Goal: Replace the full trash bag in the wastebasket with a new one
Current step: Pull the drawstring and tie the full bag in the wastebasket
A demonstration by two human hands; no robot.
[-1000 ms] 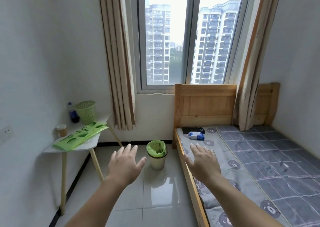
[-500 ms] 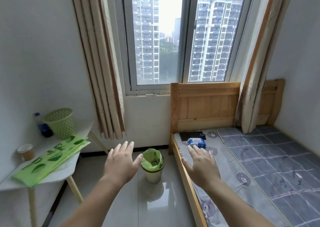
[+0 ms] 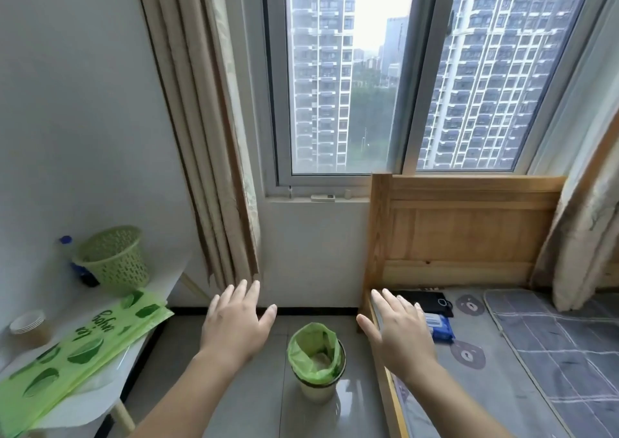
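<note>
A small white wastebasket (image 3: 316, 391) stands on the tiled floor between the table and the bed, lined with a green trash bag (image 3: 313, 354) that holds some rubbish. A flat, folded green bag with leaf prints (image 3: 77, 357) lies on the white table at the left. My left hand (image 3: 234, 323) hovers palm down, fingers spread, above and left of the wastebasket. My right hand (image 3: 398, 330) hovers the same way above and right of it, over the bed's edge. Neither hand touches anything.
The white side table (image 3: 97, 400) at the left carries a green mesh basket (image 3: 112, 256), a blue-capped bottle (image 3: 67, 260) and stacked paper cups (image 3: 28, 327). A wooden bed (image 3: 465, 230) fills the right, with a blue wipes pack (image 3: 440, 327) and a black item (image 3: 425, 300) on it. Curtains hang beside the window.
The view has moved closer to the window and the wastebasket. Both hands stay open and now flank the wastebasket from above.
</note>
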